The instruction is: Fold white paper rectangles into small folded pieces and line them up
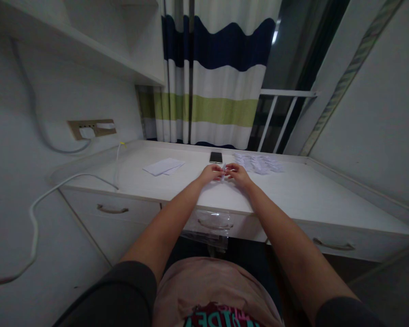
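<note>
Both my hands meet over the middle of a white desk [303, 195]. My left hand [210, 173] and my right hand [236, 174] pinch a small pale folded piece of paper [223, 172] between their fingertips, held just above the desk top. Flat white paper sheets [163, 166] lie to the left of my hands. A heap of small folded white paper pieces [259, 162] lies to the right, behind my right hand. A dark phone [216, 157] rests flat just beyond my hands.
A striped curtain [218, 77] hangs behind the desk, with a white rail [286, 94] beside it. A wall socket [92, 128] with white cables [37, 200] is on the left wall. Drawers with handles [112, 210] run under the desk; a clear plastic bag [211, 229] hangs there.
</note>
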`<state>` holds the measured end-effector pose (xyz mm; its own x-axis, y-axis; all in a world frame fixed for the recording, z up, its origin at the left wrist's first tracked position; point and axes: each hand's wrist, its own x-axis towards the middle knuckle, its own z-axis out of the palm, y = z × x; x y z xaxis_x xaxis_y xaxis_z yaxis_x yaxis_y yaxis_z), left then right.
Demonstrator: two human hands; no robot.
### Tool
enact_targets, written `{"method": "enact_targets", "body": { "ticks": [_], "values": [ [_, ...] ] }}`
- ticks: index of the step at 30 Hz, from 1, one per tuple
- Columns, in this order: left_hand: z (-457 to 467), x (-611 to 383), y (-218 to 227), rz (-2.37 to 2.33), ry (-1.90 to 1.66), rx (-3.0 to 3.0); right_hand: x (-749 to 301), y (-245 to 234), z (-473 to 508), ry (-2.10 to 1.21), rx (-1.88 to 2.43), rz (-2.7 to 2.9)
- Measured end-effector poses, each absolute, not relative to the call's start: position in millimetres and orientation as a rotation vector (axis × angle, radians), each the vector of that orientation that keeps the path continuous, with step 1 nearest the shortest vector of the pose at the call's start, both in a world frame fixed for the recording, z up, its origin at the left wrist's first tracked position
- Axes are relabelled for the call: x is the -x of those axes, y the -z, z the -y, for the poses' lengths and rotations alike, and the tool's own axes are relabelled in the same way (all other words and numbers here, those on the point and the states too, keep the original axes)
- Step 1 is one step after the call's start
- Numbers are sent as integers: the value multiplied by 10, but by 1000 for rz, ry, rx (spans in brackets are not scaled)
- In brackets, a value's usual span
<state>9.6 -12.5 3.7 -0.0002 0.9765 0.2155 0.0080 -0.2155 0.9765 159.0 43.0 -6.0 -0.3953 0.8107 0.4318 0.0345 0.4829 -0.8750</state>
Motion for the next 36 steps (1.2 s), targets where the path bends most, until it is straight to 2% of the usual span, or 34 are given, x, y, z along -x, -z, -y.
{"method": "enact_targets", "body": {
  "ticks": [36],
  "values": [
    [133, -86, -87, -1097, -1506, -1218, -1584, 32, -424, -1046, 748, 1792]
  ]
}}
